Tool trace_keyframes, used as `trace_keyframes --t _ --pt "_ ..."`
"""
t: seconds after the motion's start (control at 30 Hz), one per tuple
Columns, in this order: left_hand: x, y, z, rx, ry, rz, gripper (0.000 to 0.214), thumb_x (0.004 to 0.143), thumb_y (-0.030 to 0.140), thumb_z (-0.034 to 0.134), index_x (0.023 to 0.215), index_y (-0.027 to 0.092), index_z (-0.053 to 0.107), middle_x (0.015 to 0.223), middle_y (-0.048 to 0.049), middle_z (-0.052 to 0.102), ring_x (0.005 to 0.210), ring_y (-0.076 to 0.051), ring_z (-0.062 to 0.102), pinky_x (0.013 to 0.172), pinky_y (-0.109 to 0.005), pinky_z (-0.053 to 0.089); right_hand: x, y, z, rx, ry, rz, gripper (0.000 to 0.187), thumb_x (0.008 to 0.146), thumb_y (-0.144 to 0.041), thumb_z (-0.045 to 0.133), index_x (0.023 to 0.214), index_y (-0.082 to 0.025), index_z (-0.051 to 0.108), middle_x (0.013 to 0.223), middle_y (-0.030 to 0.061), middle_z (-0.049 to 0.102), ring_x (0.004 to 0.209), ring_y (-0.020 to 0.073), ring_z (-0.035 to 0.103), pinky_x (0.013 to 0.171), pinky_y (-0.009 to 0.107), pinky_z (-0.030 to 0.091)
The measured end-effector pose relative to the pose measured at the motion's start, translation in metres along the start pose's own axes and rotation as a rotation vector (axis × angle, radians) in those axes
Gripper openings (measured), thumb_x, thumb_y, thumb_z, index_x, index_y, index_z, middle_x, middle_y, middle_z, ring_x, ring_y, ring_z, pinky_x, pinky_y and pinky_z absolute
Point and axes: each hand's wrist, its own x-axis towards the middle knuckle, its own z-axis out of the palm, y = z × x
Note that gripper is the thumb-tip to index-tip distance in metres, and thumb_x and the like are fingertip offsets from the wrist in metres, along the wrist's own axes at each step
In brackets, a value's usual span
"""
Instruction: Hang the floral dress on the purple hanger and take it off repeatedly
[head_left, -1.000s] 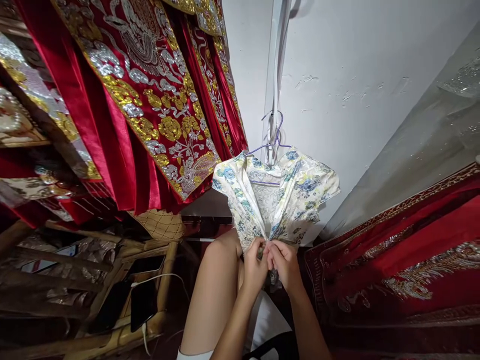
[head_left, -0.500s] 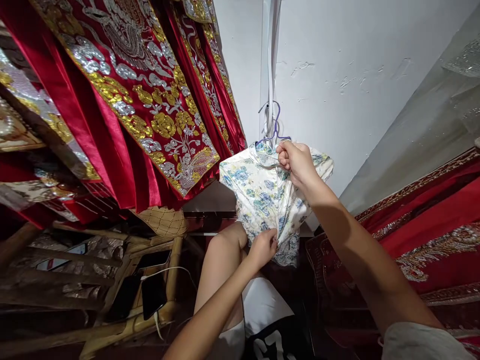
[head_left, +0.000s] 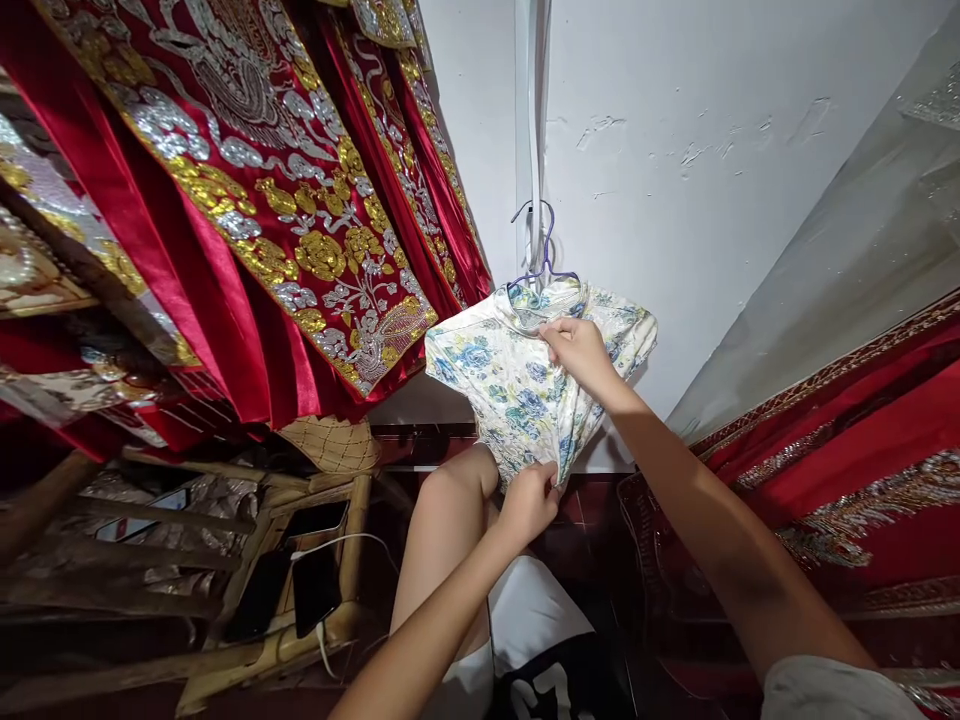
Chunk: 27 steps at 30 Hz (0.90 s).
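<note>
A white shirt with blue and green flowers [head_left: 495,380] hangs against the wall on a purple hanger [head_left: 546,255]. Its collar sits at the top, just below the hanger. My right hand [head_left: 577,350] pinches the cloth at the front of the neckline, with thumb and fingers together. Lower down, my left hand [head_left: 531,505] is closed on the front edge near the hem and draws the cloth toward me. The shirt's lower part is partly hidden behind my left hand and knee.
Red curtain cloth [head_left: 322,260] with gold and silver sequins hangs at left. Several phones, one a black phone [head_left: 315,590] with a white cable, lie on a bamboo chair [head_left: 352,560]. Beaded red fabric [head_left: 900,480] is at right, beside the white wall [head_left: 675,150].
My right hand has moved down and slightly left from the collar to the front below it. My left hand keeps its grip near the hem, and the shirt's lower end is drawn in.
</note>
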Motion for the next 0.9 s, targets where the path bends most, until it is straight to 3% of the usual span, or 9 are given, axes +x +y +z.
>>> trace_keyframes --t 0.13,0.33,0.47,0.53,0.63,0.73,0.77,0.83,0.9 --pt "-0.002 0.002 0.001 0.023 -0.004 0.002 0.012 0.082 0.009 0.056 0.078 0.020 0.053 0.082 -0.0038 0.062 0.079 -0.021 0.058 0.068 -0.029 0.033 0.002 0.003 0.005 0.050 0.079 -0.004 0.024 0.088 -0.038 0.062 0.076 -0.017 0.066 0.053 -0.0018 0.058 0.048 0.0128 0.049 0.051 0.025 0.034" --pt "-0.005 0.001 0.002 0.066 0.011 0.004 0.012 0.083 0.009 0.054 0.081 0.020 0.055 0.085 -0.0052 0.063 0.080 -0.022 0.059 0.067 -0.030 0.033 0.008 0.011 0.005 0.053 0.112 0.030 0.035 0.092 -0.044 0.055 0.075 -0.017 0.068 0.048 -0.0024 0.054 0.042 0.0118 0.043 0.048 0.026 0.031" --pt "-0.007 -0.006 0.013 0.054 0.018 -0.010 0.012 0.083 0.009 0.055 0.081 0.020 0.056 0.085 -0.0049 0.063 0.080 -0.022 0.060 0.068 -0.030 0.038 0.010 0.011 0.006 0.112 0.132 0.051 0.025 0.086 -0.029 0.054 0.068 -0.018 0.065 0.047 -0.0034 0.052 0.043 0.0113 0.043 0.049 0.025 0.032" --pt "-0.003 -0.007 0.008 -0.015 0.026 0.019 0.008 0.086 0.012 0.056 0.084 0.020 0.058 0.086 -0.0048 0.063 0.082 -0.022 0.061 0.071 -0.030 0.043 0.007 0.008 0.007 0.196 0.135 0.047 0.022 0.082 -0.024 0.053 0.062 -0.019 0.062 0.046 -0.0042 0.049 0.043 0.0105 0.042 0.049 0.024 0.032" --pt "0.014 0.005 -0.028 -0.222 0.214 0.162 0.013 0.094 0.024 0.057 0.106 0.020 0.061 0.099 -0.0071 0.065 0.092 -0.022 0.063 0.081 -0.033 0.050 -0.004 0.001 0.007 0.312 0.108 0.019 0.021 0.078 -0.023 0.053 0.058 -0.020 0.059 0.046 -0.0044 0.048 0.044 0.0096 0.040 0.048 0.023 0.030" --pt "0.042 0.037 -0.095 -0.327 0.570 0.367 0.030 0.101 0.028 0.051 0.130 0.021 0.052 0.110 -0.0094 0.066 0.097 -0.020 0.063 0.085 -0.034 0.052 -0.016 -0.011 0.008 0.356 0.136 -0.072 0.021 0.078 -0.023 0.053 0.058 -0.020 0.057 0.047 -0.0045 0.046 0.046 0.0097 0.041 0.048 0.023 0.029" --pt "0.052 0.049 -0.118 -0.299 0.632 0.442 0.032 0.102 0.027 0.049 0.134 0.022 0.051 0.109 -0.0090 0.066 0.096 -0.020 0.063 0.085 -0.034 0.052 -0.019 -0.014 0.008 0.361 0.151 -0.107 0.021 0.078 -0.023 0.052 0.058 -0.020 0.056 0.046 -0.0048 0.045 0.046 0.0096 0.040 0.048 0.023 0.029" --pt "0.073 0.070 -0.158 -0.145 0.589 0.572 0.024 0.101 0.024 0.051 0.123 0.021 0.058 0.105 -0.0078 0.067 0.092 -0.019 0.063 0.083 -0.033 0.052 -0.021 -0.020 0.008 0.369 0.171 -0.167 0.022 0.079 -0.023 0.052 0.058 -0.020 0.056 0.046 -0.0053 0.043 0.045 0.0096 0.038 0.048 0.023 0.029" --pt "0.090 0.081 -0.182 0.030 0.519 0.634 0.013 0.100 0.020 0.051 0.102 0.019 0.063 0.095 -0.0066 0.068 0.086 -0.018 0.062 0.081 -0.033 0.050 -0.021 -0.020 0.008 0.361 0.179 -0.200 0.022 0.080 -0.024 0.052 0.058 -0.021 0.055 0.046 -0.0054 0.042 0.045 0.0095 0.037 0.048 0.023 0.028"
